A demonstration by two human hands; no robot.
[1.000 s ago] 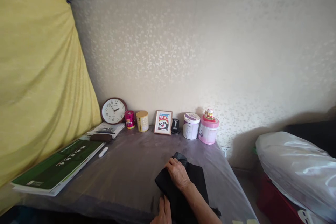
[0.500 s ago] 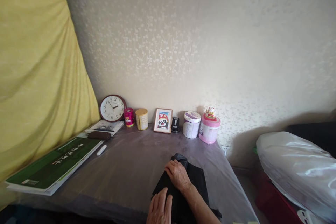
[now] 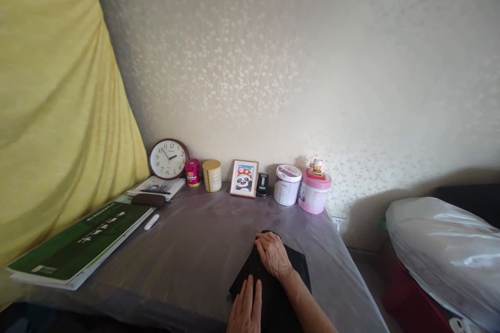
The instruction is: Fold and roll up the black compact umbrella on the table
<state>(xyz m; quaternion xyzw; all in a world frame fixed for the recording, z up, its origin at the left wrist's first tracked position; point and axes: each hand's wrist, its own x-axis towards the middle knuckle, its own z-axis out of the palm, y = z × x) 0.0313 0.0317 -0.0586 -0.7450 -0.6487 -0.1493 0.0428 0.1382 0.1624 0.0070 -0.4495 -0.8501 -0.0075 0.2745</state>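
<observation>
While both palms are pressed flat, nothing is actually gripped here. Right hand (image 3: pixel 274 255) lies fingers-together on the far end of a black folded cloth (image 3: pixel 297 270), and left hand (image 3: pixel 245 308) rests open on its near edge at about 7 o'clock from the right one. No pinch, just flat pressure.

That cloth sits at the near middle of the table (image 3: pixel 195 239), which looks covered with a thin plastic sheet. My guess: it's light, soft and floppy, so it'd sag if lifted by one corner; better to take it by a folded edge with both hands. On that slick sheet it could slide pretty easily too.

Going outward: at 12 o'clock along the wall there's a panda picture frame (image 3: pixel 244 178), a purple-lid tub (image 3: pixel 287 184) and a pink tub (image 3: pixel 314 191). Around 10 o'clock sit a wall clock (image 3: pixel 168 158), a small red tin (image 3: pixel 192 173) and a gold can (image 3: pixel 212 175). At 9 o'clock lies a green book (image 3: pixel 78 242) with a white marker (image 3: pixel 151 221) beside it. At 3 o'clock, off the table, is a plastic-wrapped bundle (image 3: pixel 445 250).
</observation>
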